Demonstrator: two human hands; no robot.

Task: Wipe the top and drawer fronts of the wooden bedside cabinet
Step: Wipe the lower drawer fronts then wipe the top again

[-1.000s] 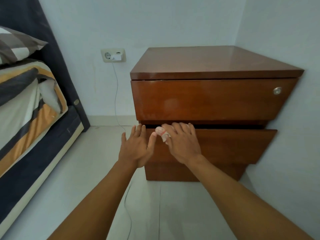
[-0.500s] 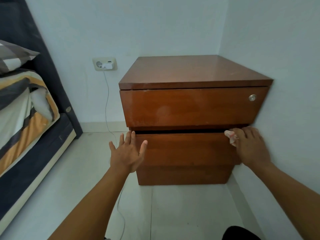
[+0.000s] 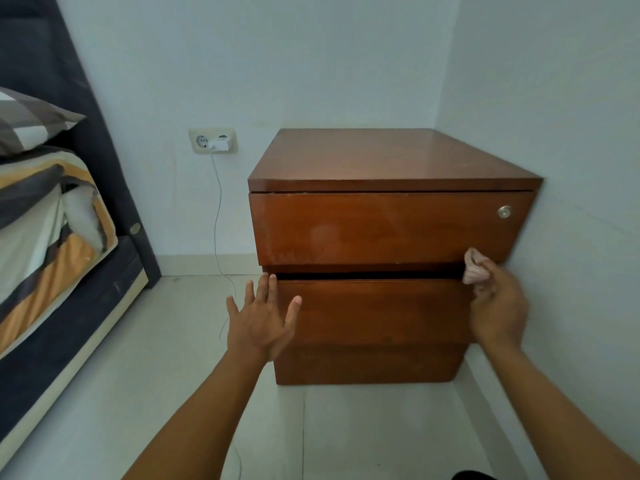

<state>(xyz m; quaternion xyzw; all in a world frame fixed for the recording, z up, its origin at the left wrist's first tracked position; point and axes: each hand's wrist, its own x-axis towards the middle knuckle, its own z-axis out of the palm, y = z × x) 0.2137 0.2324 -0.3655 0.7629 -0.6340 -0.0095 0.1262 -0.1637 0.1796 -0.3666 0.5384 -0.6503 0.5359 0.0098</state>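
Note:
The wooden bedside cabinet [image 3: 381, 161] stands in the room's right corner, with an upper drawer front [image 3: 381, 226] and a lower drawer front [image 3: 374, 313]. My right hand [image 3: 498, 306] grips a small crumpled pinkish cloth [image 3: 472, 268] at the right end of the gap between the two drawers. Fingers spread, my left hand [image 3: 263, 323] lies flat against the lower drawer's left edge and holds nothing. A round metal lock [image 3: 504, 212] sits at the upper drawer's right.
A bed [image 3: 52, 237] with striped bedding and a pillow [image 3: 27, 123] fills the left side. A wall socket [image 3: 213, 141] with a white charger trails a thin cable [image 3: 216, 220] down to the tiled floor [image 3: 156, 358]. The right wall touches the cabinet.
My right hand swept the cloth from the lower drawer's left end to its right end, then lifted it slightly toward the upper drawer's bottom corner. My left hand stayed put.

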